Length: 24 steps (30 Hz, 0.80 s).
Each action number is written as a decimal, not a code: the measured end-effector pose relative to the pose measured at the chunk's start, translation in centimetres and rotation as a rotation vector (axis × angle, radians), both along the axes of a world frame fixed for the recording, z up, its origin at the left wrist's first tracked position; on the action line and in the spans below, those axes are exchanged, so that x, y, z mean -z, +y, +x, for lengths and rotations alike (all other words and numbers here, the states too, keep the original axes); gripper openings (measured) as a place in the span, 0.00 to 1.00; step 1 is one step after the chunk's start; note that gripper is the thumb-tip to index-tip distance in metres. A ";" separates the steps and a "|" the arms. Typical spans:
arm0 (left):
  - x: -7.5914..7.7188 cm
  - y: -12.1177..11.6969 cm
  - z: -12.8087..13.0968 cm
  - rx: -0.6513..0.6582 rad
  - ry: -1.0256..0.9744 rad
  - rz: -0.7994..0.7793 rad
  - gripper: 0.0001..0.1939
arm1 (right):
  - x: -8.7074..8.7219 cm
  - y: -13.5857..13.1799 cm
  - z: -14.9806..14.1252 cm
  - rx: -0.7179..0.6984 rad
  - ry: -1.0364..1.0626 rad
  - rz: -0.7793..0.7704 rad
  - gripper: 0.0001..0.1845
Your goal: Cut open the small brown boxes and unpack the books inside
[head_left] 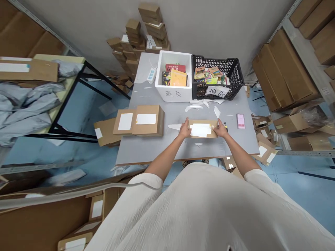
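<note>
A small cardboard box [192, 122] with a white label on top lies near the front of the grey table. My left hand [185, 129] grips its left end, and my right hand [221, 129] grips its right end, thumbs on the upper face. Beside my right hand lies a dark and yellow tool [225, 127], partly hidden, perhaps a cutter. A strip of white paper [174, 127] pokes out left of my left hand. Farther left sit two labelled cardboard boxes, a larger one [146, 129] and a smaller one [117, 122].
Behind stand a white foam box [172, 94] and a black plastic crate [237, 75], both holding books. A phone [240, 121] lies at the right. Paper scraps [195, 107] are scattered on the table [146, 150]. Stacked cartons [150, 14] stand by the wall; shelves flank both sides.
</note>
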State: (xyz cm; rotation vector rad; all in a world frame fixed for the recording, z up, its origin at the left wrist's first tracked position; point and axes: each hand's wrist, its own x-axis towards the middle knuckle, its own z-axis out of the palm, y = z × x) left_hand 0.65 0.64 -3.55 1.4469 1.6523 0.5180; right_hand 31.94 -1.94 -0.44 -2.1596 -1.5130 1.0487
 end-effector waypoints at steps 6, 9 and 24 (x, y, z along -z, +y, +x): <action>-1.7 -1.5 -0.4 0.024 -0.036 -0.024 0.45 | -1.7 -1.3 0.2 -0.074 -0.016 0.029 0.46; -2.4 -2.1 -0.1 -0.058 -0.052 0.057 0.36 | -2.2 -1.9 -0.5 -0.017 0.046 0.099 0.39; 0.6 -4.7 -0.4 -0.122 0.008 -0.117 0.11 | 1.6 -5.0 -0.4 0.184 -0.015 -0.071 0.20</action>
